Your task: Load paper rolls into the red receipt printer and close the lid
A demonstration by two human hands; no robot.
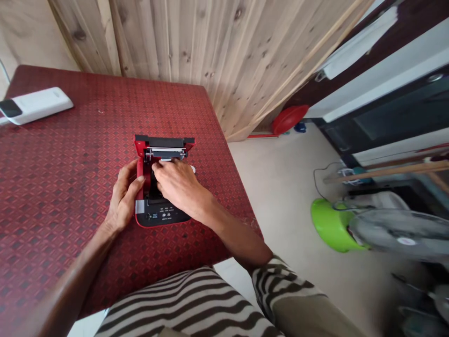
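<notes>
A small red and black printer (161, 217) stands on a red patterned table (94, 126), its lid (164, 142) raised at the far side. A roller shows under the lid, and buttons and ports line the near panel. My left hand (124, 192) grips the printer's left wall, thumb on the rim and fingers along the outside. Inside the open compartment, my right hand (178, 182) has its fingers bent down. Whatever those fingertips hold or touch is hidden by the hand. A small white piece (193, 169) peeks out by the printer's right side.
At the table's far left lies a white device (42, 104) with a dark end. A wooden plank wall (168, 42) rises behind the table. On the floor to the right are a bright green stool or tub (328, 224), a fan (403, 231) and a red basin (289, 119).
</notes>
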